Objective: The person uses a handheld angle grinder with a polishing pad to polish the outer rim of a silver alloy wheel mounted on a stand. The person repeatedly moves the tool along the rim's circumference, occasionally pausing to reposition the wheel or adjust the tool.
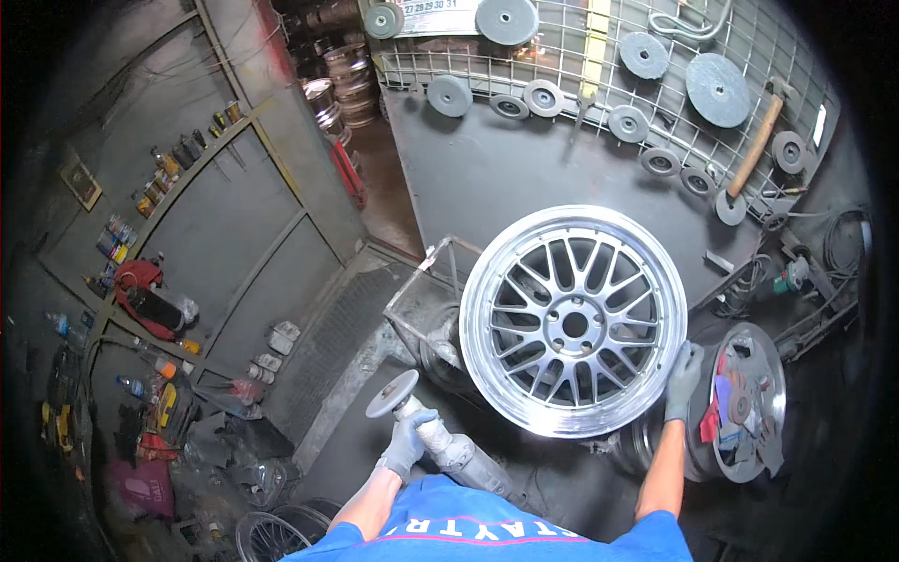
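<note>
With fingers of the left hand (405,445) wrapped around a grinder (461,457), holding it below and left of a silver wheel (565,309); with the right hand (684,382) touching that wheel's lower right edge; cannot tell whether pinching it.

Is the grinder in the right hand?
No, the left hand grips the grinder, while the right hand is at the edge of the large silver wheel.
</note>
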Demonstrator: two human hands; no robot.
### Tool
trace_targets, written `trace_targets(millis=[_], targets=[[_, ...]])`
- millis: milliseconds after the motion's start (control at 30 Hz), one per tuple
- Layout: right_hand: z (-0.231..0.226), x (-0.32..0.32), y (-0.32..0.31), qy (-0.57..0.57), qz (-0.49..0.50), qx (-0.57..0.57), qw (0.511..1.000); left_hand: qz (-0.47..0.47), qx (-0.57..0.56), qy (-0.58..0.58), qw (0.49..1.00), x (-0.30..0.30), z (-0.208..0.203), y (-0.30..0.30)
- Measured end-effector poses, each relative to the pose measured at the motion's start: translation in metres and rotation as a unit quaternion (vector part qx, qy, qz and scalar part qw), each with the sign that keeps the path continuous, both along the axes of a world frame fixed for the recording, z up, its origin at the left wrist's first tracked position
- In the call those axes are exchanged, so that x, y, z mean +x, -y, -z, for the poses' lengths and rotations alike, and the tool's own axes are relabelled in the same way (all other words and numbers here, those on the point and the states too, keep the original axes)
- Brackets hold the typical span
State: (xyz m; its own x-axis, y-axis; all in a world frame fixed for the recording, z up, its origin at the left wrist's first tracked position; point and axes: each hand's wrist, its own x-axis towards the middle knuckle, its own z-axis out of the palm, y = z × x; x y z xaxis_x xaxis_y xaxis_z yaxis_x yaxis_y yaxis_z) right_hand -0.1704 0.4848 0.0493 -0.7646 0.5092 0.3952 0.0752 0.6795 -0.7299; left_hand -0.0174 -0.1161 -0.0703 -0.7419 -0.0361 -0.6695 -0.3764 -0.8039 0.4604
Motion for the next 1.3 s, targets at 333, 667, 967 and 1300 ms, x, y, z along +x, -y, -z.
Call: trace_targets(millis=[333,667,967,1300], targets=[[0.041,0.015,0.05,-0.035,0.094,0.083,0.991,0.057,-0.065,0.013,0.996,0.007,-0.038,0.019],[0.096,0.075,0.141,0.02,0.223,-0.092,0.97,0.142,-0.076,-0.06,0.985,-0.021,-0.014,0.091],[0.158,0.272,0.335,0.344,-0.163,-0.278,0.882,0.196,-0.032,-0.027,0.98,-0.044,0.0,0.101],[0.097,0.347,0.429,0.339,-0.137,-0.512,0.777,0.298,-0.038,-0.051,0.952,-0.056,-0.023,0.035]])
